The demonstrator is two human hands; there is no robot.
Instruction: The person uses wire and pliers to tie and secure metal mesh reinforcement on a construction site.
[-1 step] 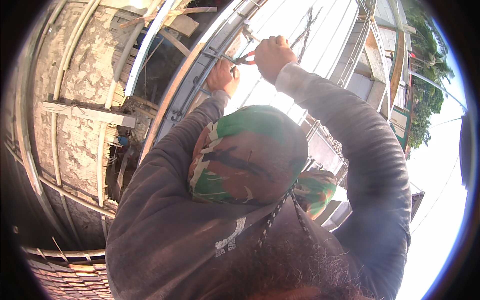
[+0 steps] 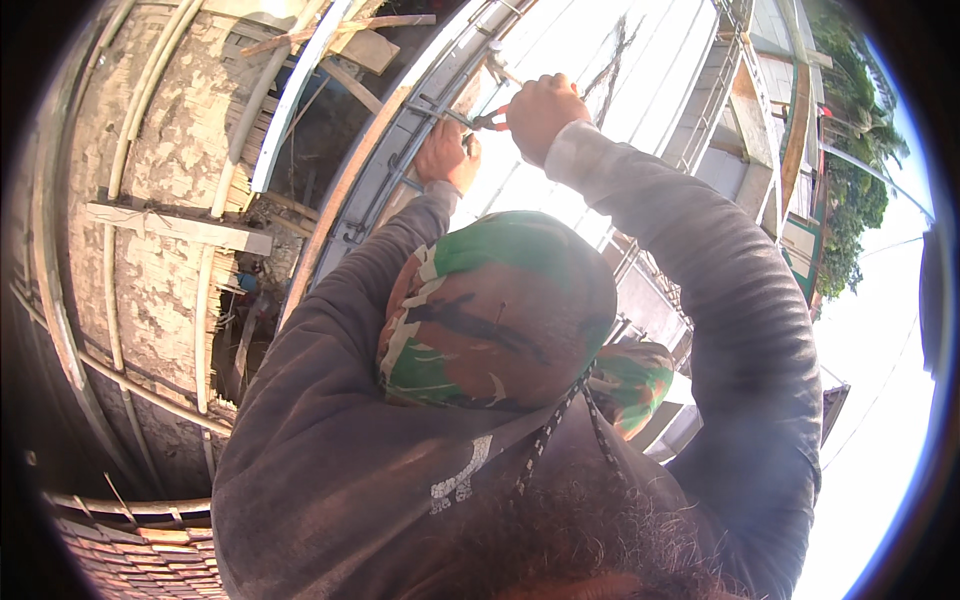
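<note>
Red-handled pliers (image 2: 487, 122) are gripped in my right hand (image 2: 545, 115), whose fingers are closed around the handles. The dark jaws point left and meet the end of a thin steel bar (image 2: 440, 112). Just below that spot my left hand (image 2: 446, 157) is curled in beside the bar; what its fingers pinch is hidden. Both hands are at a long reinforcing-steel cage (image 2: 382, 150), which runs diagonally past a timber edge. A camouflage-patterned fabric cap (image 2: 500, 300) fills the space between my forearms.
A hammer-like tool (image 2: 497, 68) lies just beyond the pliers. A bright white surface (image 2: 590, 60) stretches beyond my hands. At left are a woven bamboo wall (image 2: 165, 310) with poles and a wooden plank (image 2: 180, 228). More steel cage (image 2: 705, 110) and green trees (image 2: 850, 150) are at right.
My right hand and wrist have shifted slightly left and turned a little with the pliers. Less of the red handle shows. My left hand stays in place.
</note>
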